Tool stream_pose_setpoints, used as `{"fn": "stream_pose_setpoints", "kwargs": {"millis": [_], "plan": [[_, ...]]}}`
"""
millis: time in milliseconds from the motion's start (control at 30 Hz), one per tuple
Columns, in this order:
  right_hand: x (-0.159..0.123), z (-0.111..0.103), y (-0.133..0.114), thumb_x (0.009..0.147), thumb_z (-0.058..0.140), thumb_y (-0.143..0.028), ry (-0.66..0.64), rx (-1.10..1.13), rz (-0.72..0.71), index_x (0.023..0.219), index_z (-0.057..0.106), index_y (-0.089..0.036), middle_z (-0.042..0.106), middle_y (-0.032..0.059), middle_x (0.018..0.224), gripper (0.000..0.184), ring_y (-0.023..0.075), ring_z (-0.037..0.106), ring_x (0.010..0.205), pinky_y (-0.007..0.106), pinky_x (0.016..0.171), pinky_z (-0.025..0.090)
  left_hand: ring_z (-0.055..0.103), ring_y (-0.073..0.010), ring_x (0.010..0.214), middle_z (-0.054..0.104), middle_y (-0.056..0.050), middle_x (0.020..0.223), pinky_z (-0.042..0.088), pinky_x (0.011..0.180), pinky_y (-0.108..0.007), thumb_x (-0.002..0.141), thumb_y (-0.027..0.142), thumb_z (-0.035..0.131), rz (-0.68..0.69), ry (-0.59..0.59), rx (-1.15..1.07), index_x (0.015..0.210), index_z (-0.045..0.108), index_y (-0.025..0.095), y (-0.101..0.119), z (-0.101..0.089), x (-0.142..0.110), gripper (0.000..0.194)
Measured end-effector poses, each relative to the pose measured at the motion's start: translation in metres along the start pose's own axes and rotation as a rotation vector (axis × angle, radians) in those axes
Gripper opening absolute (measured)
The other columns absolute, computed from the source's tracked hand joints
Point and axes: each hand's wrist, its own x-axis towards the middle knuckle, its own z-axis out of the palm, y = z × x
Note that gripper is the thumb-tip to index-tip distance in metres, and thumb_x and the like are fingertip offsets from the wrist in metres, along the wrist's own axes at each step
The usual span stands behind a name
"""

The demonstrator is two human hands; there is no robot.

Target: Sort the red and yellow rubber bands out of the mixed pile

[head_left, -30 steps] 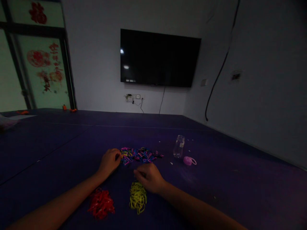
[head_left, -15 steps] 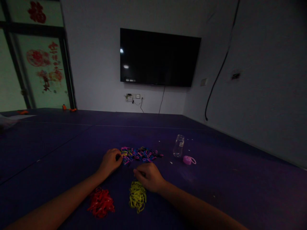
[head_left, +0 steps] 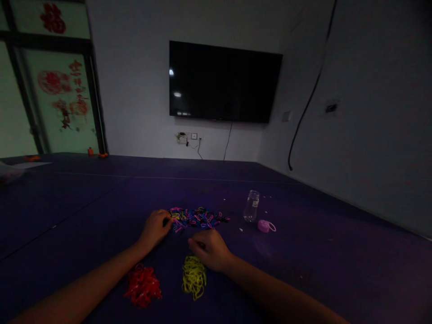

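A mixed pile of small rubber bands (head_left: 199, 218), pink, blue, black and some yellow, lies spread on the purple surface. My left hand (head_left: 157, 227) is at the pile's left end, thumb and forefinger pinched together against the bands; what sits between the tips is too small to make out. Just in front of the pile, my right hand (head_left: 209, 247) is curled with its fingertips together, and its grip is hidden. Below that hand is a heap of yellow rubber bands (head_left: 194, 277). A heap of red rubber bands (head_left: 143, 285) lies nearer me, beside my left forearm.
Right of the pile stands a clear bottle (head_left: 251, 206) without its lid. A pink cap with a loop (head_left: 264, 226) lies beside it. Small white scraps (head_left: 240, 229) dot the purple surface (head_left: 101, 198). A television (head_left: 224, 82) hangs on the far wall.
Hardly anything differs. Both hands keep nearly the same place and pose, and the heaps look the same.
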Motion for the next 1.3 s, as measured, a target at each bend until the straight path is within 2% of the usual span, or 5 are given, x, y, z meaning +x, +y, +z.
{"fn": "stream_pose_setpoints", "kwargs": {"millis": [300,767,967,1100,1300], "plan": [[-0.0003,0.0006,0.0006,0.088,0.042,-0.025,0.008,0.011,0.004,0.054,0.046,-0.017,0.041,-0.0042,0.049,0.035,0.0074,0.038,0.045,0.022,0.047,0.023,0.061,-0.0224,0.083,0.067,-0.007,0.083,0.045,0.080,-0.035,0.078,0.015,0.054,-0.018,0.048,-0.058,0.067,0.064,0.018,-0.0012,0.0010,0.0000,0.014],[0.0002,-0.0005,-0.0002,0.088,0.043,-0.024,-0.006,-0.032,-0.005,0.057,0.053,-0.017,0.045,-0.0031,0.049,0.034,0.0086,0.042,0.046,0.022,0.047,0.025,0.062,-0.0222,0.086,0.069,-0.006,0.085,0.046,0.082,-0.036,0.082,0.020,0.050,-0.010,0.091,-0.178,0.076,0.065,0.019,0.0033,-0.0039,-0.0004,0.016],[-0.0001,-0.0015,-0.0019,0.087,0.042,-0.025,-0.002,-0.006,0.000,0.053,0.046,-0.017,0.040,-0.0043,0.048,0.035,0.0078,0.037,0.044,0.022,0.046,0.023,0.062,-0.0231,0.086,0.069,-0.006,0.085,0.046,0.080,-0.036,0.082,0.021,0.051,-0.012,0.089,-0.166,0.077,0.065,0.018,0.0025,-0.0028,-0.0002,0.015],[0.0001,-0.0021,-0.0018,0.089,0.042,-0.025,-0.019,-0.014,-0.001,0.054,0.047,-0.017,0.042,-0.0042,0.049,0.036,0.0076,0.038,0.045,0.022,0.047,0.024,0.062,-0.0227,0.084,0.069,-0.006,0.084,0.047,0.079,-0.035,0.082,0.022,0.051,-0.017,0.097,-0.183,0.078,0.065,0.018,0.0025,-0.0029,-0.0006,0.015],[0.0004,-0.0035,-0.0039,0.088,0.043,-0.025,-0.020,-0.012,-0.008,0.054,0.049,-0.017,0.043,-0.0037,0.049,0.035,0.0078,0.038,0.044,0.022,0.046,0.023,0.062,-0.0214,0.089,0.069,-0.005,0.088,0.048,0.083,-0.035,0.083,0.025,0.053,0.067,0.040,-0.251,0.078,0.067,0.020,0.0052,-0.0021,-0.0019,0.015]]}}
